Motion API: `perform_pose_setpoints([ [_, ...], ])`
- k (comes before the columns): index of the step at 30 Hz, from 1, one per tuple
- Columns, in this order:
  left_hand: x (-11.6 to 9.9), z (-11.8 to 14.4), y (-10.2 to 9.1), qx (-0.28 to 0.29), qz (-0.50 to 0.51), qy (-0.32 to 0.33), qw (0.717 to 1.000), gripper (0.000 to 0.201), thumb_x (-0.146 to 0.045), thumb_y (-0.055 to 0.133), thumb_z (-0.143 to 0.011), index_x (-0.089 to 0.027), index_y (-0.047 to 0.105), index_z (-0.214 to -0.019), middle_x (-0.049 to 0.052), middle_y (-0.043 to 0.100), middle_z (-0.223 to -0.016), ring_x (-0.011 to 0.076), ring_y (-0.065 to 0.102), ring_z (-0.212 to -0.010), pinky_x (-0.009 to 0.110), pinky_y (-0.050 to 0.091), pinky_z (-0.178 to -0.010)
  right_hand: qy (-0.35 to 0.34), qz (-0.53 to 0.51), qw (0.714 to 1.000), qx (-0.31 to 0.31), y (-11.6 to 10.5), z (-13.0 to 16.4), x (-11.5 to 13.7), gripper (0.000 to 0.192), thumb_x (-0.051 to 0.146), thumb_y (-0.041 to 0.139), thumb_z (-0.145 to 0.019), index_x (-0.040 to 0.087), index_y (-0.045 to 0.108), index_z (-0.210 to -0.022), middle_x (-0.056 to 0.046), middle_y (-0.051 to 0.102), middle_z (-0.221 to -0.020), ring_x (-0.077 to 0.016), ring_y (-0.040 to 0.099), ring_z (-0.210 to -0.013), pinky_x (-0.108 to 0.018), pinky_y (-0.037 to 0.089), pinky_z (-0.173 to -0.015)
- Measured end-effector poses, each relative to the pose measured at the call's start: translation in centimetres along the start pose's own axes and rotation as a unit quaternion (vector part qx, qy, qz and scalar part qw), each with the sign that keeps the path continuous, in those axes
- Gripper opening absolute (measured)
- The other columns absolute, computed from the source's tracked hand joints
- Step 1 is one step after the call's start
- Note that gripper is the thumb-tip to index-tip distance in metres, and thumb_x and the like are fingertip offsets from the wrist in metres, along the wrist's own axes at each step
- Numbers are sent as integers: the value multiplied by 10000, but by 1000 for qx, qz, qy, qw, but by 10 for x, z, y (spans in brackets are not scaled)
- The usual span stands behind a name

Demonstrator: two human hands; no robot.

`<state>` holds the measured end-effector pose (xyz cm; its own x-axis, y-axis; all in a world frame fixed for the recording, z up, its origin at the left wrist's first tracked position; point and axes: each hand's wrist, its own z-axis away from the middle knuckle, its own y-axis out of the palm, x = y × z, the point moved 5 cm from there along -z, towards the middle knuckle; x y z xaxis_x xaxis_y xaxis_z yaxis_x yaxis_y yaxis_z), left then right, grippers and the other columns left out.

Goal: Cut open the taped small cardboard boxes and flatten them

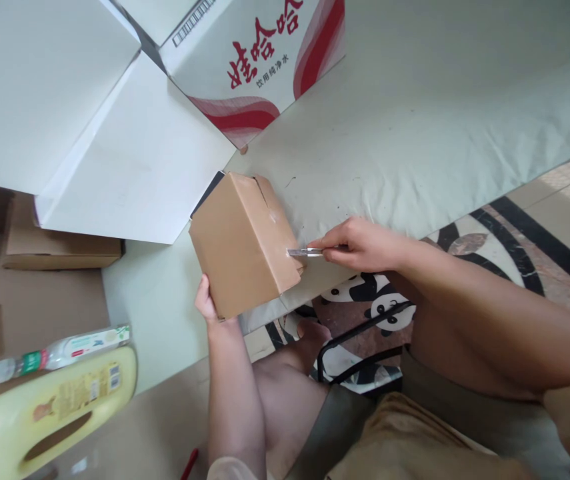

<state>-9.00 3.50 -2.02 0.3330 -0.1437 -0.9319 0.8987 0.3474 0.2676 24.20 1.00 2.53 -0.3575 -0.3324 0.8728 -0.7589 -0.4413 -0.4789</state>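
A small brown cardboard box (242, 243) stands tilted on a pale green sheet (415, 133). My left hand (207, 301) grips its lower near corner from underneath, mostly hidden behind the box. My right hand (359, 244) pinches a small metal blade (303, 252) whose tip touches the box's right side, by the taped seam of its flaps.
A large white carton with red print (259, 67) stands at the back, its white flaps (115, 167) spread left. Flat brown cardboard (59, 247) lies at left. A yellow jug (45, 413) and a clear bottle (59, 353) lie at lower left. My knees and a black stool frame (359, 333) are below.
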Motion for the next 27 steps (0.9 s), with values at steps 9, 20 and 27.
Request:
perform_pose_setpoints([
  [9, 1, 6, 6, -23, 21, -35, 999, 282, -404, 652, -840, -192, 772, -982, 54, 801, -951, 231, 739, -883, 355, 575, -852, 17, -49, 999, 10, 1, 1, -2, 431, 196, 487, -880, 179, 772, -1203, -65, 806, -1000, -157, 682, -757, -267, 457, -694],
  [20, 2, 7, 11, 0, 19, -21, 1000, 306, -457, 714, -790, -215, 766, -970, 31, 802, -960, 255, 737, -1001, 385, 556, -952, 196, -63, 956, -207, -11, -2, -22, 352, 460, 525, -889, 168, 626, -1059, -48, 650, -831, -180, 544, -721, -322, 409, -668],
  [27, 7, 2, 3, 14, -16, 4, 1000, 298, -470, 732, -788, -221, 778, -945, 23, 808, -930, 214, 759, -855, 322, 599, -814, 152, -80, 971, -166, 13, -24, -28, 400, 393, 551, -850, 203, 490, -1197, -60, 647, -898, -217, 585, -770, -378, 487, -719],
])
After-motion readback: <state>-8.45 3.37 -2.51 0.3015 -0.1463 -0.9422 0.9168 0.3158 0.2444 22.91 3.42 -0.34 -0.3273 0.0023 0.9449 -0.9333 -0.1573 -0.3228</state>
